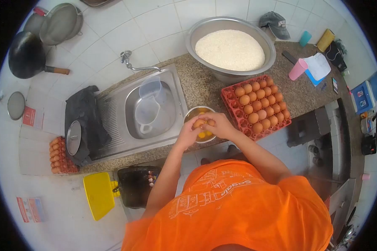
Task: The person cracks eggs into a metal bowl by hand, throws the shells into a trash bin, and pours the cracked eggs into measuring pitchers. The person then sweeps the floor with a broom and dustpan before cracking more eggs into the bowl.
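My left hand [188,133] and my right hand [221,124] meet over a small metal bowl [191,113] at the counter's front edge. The fingers of my left hand are closed on a brown egg [199,123]. My right hand is closed on a second brown egg-like piece [211,122]; whether it is a whole egg or part of a shell I cannot tell. Yellow yolks [202,135] lie in the bowl under my hands. Just right of the bowl stands a red egg tray [235,116] with many brown eggs and several bare cups along its left side.
Left of the bowl is a steel sink [132,131] with clear plastic jugs [146,112]. A large metal basin [192,42] of white grains stands behind the tray. A pink cup [298,70] is farther right. Below the counter are a black-lined bin [134,188] and its yellow lid [98,195].
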Demonstrator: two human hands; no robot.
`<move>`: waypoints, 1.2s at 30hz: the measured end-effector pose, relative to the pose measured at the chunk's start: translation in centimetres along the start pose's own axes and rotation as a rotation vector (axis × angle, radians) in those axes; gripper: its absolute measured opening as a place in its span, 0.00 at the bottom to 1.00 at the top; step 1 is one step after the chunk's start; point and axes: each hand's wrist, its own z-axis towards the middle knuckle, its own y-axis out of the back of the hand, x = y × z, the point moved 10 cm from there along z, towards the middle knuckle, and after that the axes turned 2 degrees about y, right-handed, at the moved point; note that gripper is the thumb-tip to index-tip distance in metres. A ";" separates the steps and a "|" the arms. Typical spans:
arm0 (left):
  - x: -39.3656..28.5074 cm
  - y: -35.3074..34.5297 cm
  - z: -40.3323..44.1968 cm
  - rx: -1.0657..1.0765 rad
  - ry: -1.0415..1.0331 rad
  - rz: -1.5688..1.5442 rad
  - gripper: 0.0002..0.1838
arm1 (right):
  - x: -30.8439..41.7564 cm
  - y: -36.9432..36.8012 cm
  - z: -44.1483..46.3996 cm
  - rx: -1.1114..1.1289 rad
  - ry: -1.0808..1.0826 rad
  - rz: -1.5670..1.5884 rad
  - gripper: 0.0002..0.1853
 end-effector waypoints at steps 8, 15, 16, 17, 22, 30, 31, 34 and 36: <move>-0.1 1.4 1.4 0.040 -0.032 0.115 0.30 | 1.5 1.2 -0.6 -0.041 0.082 -0.086 0.21; -9.5 0.3 0.8 0.057 -0.336 0.638 0.36 | 4.6 3.4 0.4 -0.155 0.168 -0.067 0.20; -11.1 -0.2 0.4 0.061 -0.395 0.714 0.36 | 5.1 3.9 0.6 -0.165 0.150 -0.037 0.20; -11.9 -0.4 0.2 0.064 -0.393 0.715 0.36 | 5.5 4.2 0.8 -0.167 0.147 -0.036 0.20; -15.8 -0.7 -0.7 0.035 -0.458 0.647 0.36 | 7.0 6.0 1.5 -0.255 0.152 -0.013 0.18; -12.9 0.3 -0.1 -0.060 -0.350 0.173 0.36 | 4.3 5.7 1.4 -0.301 -0.121 0.190 0.12; -10.4 0.7 0.2 -0.077 -0.217 -0.092 0.35 | 3.3 5.2 1.2 -0.301 -0.188 0.206 0.10; -0.9 0.3 1.8 0.077 0.062 -0.741 0.34 | 0.1 2.4 1.0 -0.200 -0.110 0.020 0.10; 1.4 -0.2 1.5 0.050 0.099 -0.967 0.34 | -1.0 1.8 0.6 -0.188 -0.162 0.154 0.10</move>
